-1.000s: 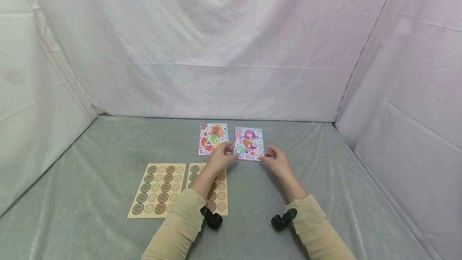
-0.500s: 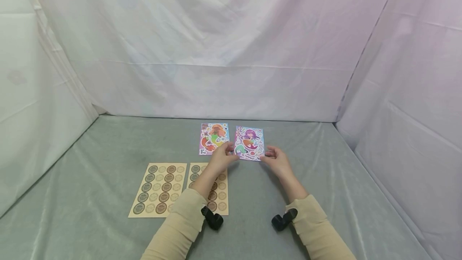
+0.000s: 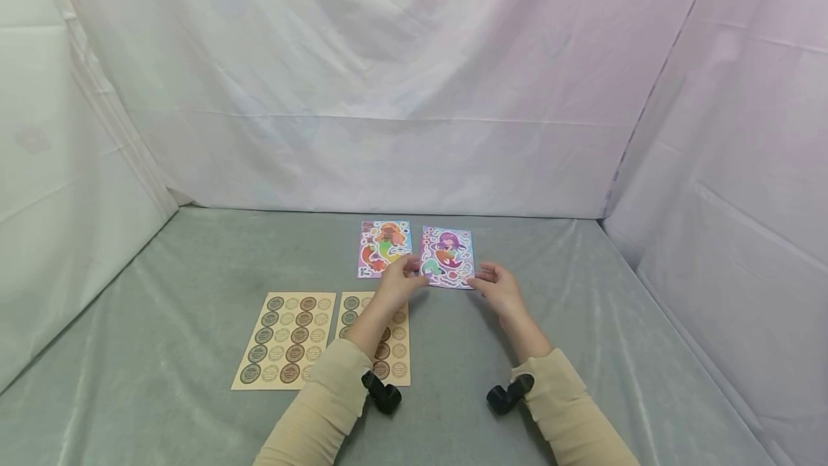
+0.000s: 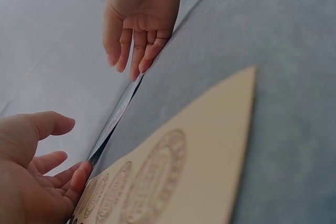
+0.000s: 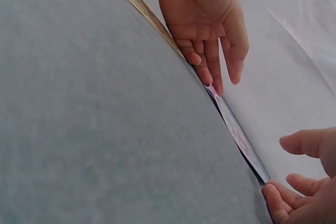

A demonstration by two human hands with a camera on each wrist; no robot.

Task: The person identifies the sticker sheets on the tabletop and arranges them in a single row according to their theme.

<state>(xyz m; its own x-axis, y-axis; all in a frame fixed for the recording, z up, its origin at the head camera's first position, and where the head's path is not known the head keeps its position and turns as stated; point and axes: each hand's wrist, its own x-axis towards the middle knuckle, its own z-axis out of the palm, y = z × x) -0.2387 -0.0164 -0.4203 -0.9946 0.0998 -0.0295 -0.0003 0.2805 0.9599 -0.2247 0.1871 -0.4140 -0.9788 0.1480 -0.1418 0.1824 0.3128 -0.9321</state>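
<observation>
A mermaid sticker sheet (image 3: 448,257) with purple hair and a green tail lies on the grey cloth in the head view. My left hand (image 3: 394,285) touches its left edge and my right hand (image 3: 501,290) its lower right corner. Both wrist views show fingers at the edges of the thin sheet (image 5: 239,135), thumbs held away from it. It bows slightly off the cloth there. To its left sits another mermaid sticker sheet (image 3: 382,244), orange-haired, its lower right corner beside my left hand.
Two tan sheets of round stickers lie nearer me: the left sheet (image 3: 278,340) shows mostly, while my left forearm covers part of the right sheet (image 3: 399,351). White curtains (image 3: 401,164) border the grey cloth (image 3: 569,322) at the back and both sides.
Both hands stay at the edges of the purple-haired mermaid sheet. The view has shifted very slightly; otherwise nothing visibly moves.
</observation>
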